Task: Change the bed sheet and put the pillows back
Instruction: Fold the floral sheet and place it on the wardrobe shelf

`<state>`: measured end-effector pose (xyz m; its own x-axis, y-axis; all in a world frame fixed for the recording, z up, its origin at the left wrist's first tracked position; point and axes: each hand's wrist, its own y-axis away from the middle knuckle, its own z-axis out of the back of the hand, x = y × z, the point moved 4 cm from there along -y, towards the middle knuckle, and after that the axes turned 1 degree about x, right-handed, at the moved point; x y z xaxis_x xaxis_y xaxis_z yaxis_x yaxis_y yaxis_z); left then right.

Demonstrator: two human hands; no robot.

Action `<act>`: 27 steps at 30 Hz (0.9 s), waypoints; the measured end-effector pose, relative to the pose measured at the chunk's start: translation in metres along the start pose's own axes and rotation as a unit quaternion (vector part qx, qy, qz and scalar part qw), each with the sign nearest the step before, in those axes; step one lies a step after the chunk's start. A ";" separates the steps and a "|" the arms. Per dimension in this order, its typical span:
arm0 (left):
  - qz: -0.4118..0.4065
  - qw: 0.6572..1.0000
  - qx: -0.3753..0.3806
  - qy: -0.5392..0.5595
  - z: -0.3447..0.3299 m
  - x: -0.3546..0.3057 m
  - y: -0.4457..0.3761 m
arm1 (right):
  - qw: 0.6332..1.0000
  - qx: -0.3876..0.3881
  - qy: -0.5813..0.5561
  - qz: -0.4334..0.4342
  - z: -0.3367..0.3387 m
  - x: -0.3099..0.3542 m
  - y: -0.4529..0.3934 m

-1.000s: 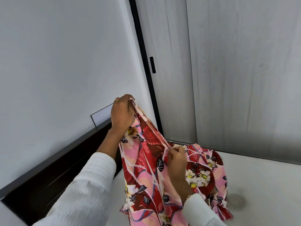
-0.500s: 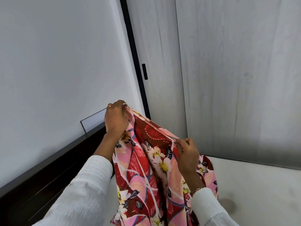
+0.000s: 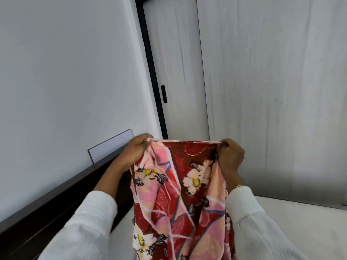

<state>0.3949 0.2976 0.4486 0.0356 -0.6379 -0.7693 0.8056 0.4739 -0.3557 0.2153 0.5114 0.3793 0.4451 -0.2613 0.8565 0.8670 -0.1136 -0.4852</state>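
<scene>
So both hands are up at chest height w/ the floral sheet [image 3: 180, 194] strung between them. Left hand [image 3: 138, 150] has its fingers curled round one end of the top hem; right hand [image 3: 231, 156] pinches the other end, knuckles facing the camera. Hem runs taut and roughly level between the two fists, the rest of the cloth hanging down in loose folds towards the bed [image 3: 300, 222], which shows bare and pale at the lower right.

Prob. the reason for the hold: finding a straight edge is how you get a crumpled sheet oriented before spreading it. Pulling the hem tight lets the fabric drop under its own weight so the bunched part unfolds. Hands are only moderately apart, so just a short stretch of edge is opened so far; most of the sheet is bundled below, out of frame.

Dark headboard [image 3: 62, 201] runs along the wall at the left, grey sliding door [image 3: 178, 72] ahead. No pillows in view.

Judging by this, task is early: sheet not yet laid.
</scene>
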 end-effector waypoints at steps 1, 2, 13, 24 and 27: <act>0.019 0.997 0.065 0.049 0.006 0.001 0.006 | 0.999 -0.013 -0.031 0.043 0.005 0.015 -0.010; 0.030 0.990 0.113 0.085 0.012 0.000 0.014 | 0.993 -0.014 -0.064 0.095 0.010 0.034 -0.017; -0.052 0.998 -0.025 0.034 0.026 -0.039 0.002 | 0.837 0.343 0.005 0.427 -0.028 0.161 0.008; -0.110 0.893 -0.055 -0.432 -0.008 -0.060 -0.020 | 0.845 0.344 0.154 0.378 -0.064 0.166 0.016; -0.117 0.870 -0.094 -0.470 -0.004 -0.062 -0.022 | 0.894 0.295 0.109 0.319 -0.063 0.144 0.024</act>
<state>0.3724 0.3293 0.5015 0.4220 -0.9032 0.0782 0.7484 0.2984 -0.5924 0.2860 0.4111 0.4798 0.8927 -0.2806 0.3526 0.4482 0.6337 -0.6305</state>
